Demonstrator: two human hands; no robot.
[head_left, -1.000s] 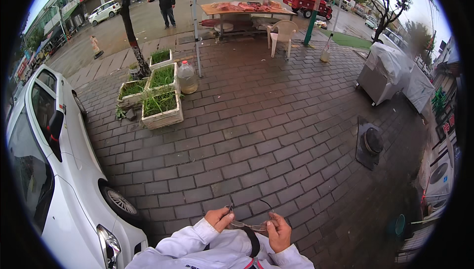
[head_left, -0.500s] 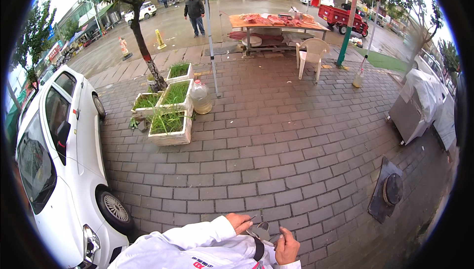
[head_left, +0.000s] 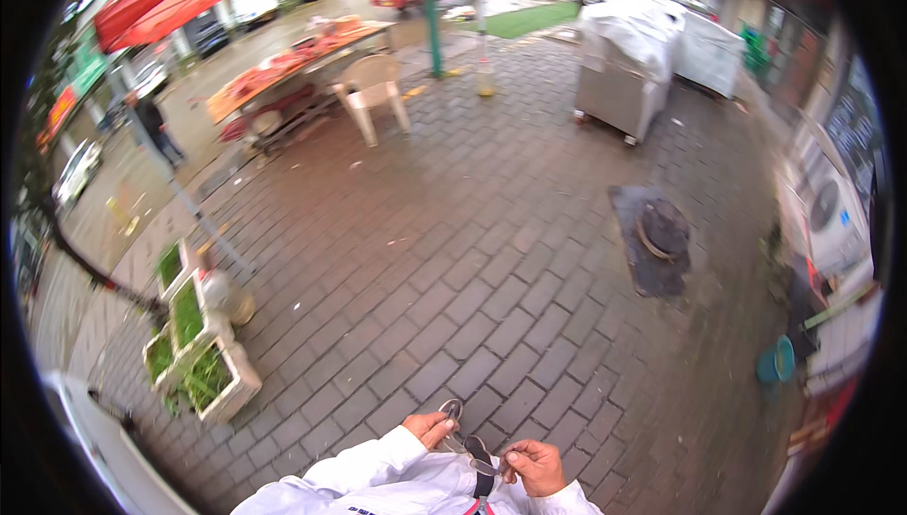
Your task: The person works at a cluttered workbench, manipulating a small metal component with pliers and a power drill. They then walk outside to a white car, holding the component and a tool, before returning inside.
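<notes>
Low in front of my body, my left hand (head_left: 430, 428) is closed, thumb and fingers pressed together around something thin. My right hand (head_left: 535, 467) is curled in a pinch a little to the right, at about the same height. Between the two hands runs a thin greyish strip (head_left: 486, 467) with a dull shine; its kind is too small and blurred to tell. A shoe (head_left: 453, 408) shows just beyond my left fingers. White sleeves cover both forearms.
White planters (head_left: 236, 385) with grass and a large plastic jug (head_left: 228, 298) stand left. Farther off are a meat table (head_left: 224, 104), a beige chair (head_left: 370, 94) and a covered metal cart (head_left: 614, 99). A round black lid (head_left: 663, 229) and a green bucket (head_left: 776, 360) lie right.
My view has swung to the right: the planters and table have shifted left, and the bucket and wall unit have come in. The hands stay low in front, both still closed.
</notes>
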